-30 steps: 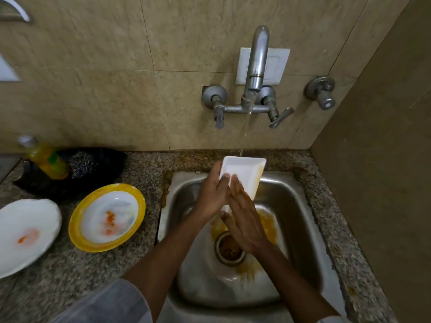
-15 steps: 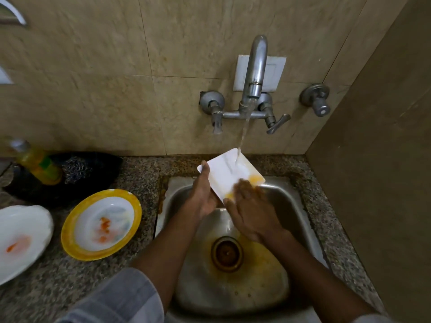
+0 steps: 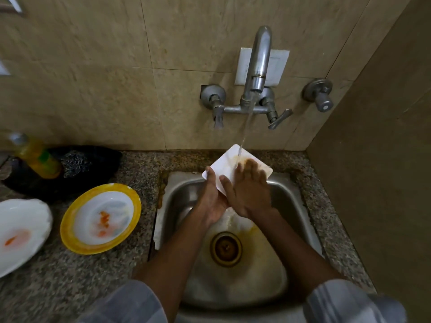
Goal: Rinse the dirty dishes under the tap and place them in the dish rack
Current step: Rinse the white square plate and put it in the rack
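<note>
Slippage is the main risk: the square white plate [image 3: 229, 166], held tilted over the sink [image 3: 300, 206] at frame centre under the tap [image 3: 257, 73], is wet; the left hand [image 3: 213, 198] grips one edge only while the right hand [image 3: 250, 192] rubs it with flat fingers. Three dishes counted: this one, a yellow-rimmed bowl [image 3: 100, 217] and a white plate [image 3: 21, 231] on the desk [image 3: 70, 283], lower left. No rack visible.

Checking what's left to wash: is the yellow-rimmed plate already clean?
No, the yellow-rimmed plate on the counter still carries orange smears.
</note>
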